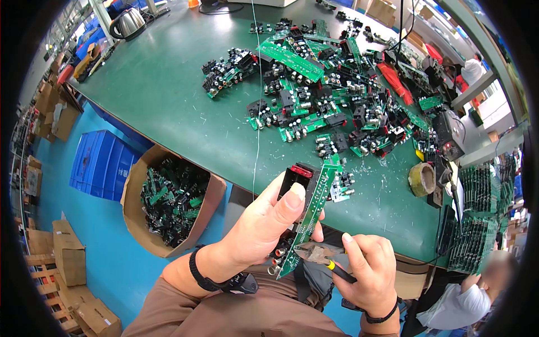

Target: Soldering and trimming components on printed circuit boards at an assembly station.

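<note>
My left hand (pixel 261 224) is closed round a long green circuit board (pixel 310 216) with black and red connectors on one side, tilted over my lap at the table's front edge. In my right hand (pixel 368 272) is a pair of cutting pliers (pixel 320 254) with black and yellow handles. The jaws lie against the board's lower end, beside its round metal sockets (pixel 275 261). Whether they are closed on any part I cannot tell. Beyond the board, a large heap of similar circuit boards (pixel 292 59) covers the middle and right of the table.
The green table (pixel 151 84) carries a kettle (pixel 128 24), red cable ties (pixel 394 83), a tape roll (pixel 422 180) and a soldering station (pixel 451 135). Left of me stand a carton (pixel 135 224) of boards and a blue crate (pixel 101 163). Stacked boards (pixel 474 241) and a person (pixel 457 306) are at right.
</note>
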The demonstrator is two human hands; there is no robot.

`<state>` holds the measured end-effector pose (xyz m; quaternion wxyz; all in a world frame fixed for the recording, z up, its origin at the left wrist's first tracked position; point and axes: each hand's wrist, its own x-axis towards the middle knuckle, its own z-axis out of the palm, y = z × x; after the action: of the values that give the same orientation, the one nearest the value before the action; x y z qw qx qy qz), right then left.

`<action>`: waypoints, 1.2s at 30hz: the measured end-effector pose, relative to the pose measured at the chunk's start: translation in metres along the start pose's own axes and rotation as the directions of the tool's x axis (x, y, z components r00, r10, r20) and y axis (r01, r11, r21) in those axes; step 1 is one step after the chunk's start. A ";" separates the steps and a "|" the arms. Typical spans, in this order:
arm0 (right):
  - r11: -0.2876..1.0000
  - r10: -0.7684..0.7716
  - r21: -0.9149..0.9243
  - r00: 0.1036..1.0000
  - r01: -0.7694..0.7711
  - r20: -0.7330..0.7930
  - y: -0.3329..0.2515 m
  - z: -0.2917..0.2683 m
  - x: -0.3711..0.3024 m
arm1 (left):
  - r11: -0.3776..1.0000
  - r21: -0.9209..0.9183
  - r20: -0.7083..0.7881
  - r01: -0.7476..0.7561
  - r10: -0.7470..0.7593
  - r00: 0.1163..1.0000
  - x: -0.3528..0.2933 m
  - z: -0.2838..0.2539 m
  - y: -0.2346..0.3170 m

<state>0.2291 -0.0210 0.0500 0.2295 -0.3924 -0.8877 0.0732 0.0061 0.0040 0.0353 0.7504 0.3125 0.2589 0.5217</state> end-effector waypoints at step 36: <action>0.997 0.017 0.073 0.999 -0.019 0.036 0.006 0.002 -0.005 | 0.997 0.008 -0.033 0.079 -0.079 0.996 0.001 0.003 -0.002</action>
<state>0.2353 -0.0209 0.0447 0.2273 -0.3903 -0.8848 0.1146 0.0097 0.0039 0.0355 0.7648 0.2969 0.2858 0.4953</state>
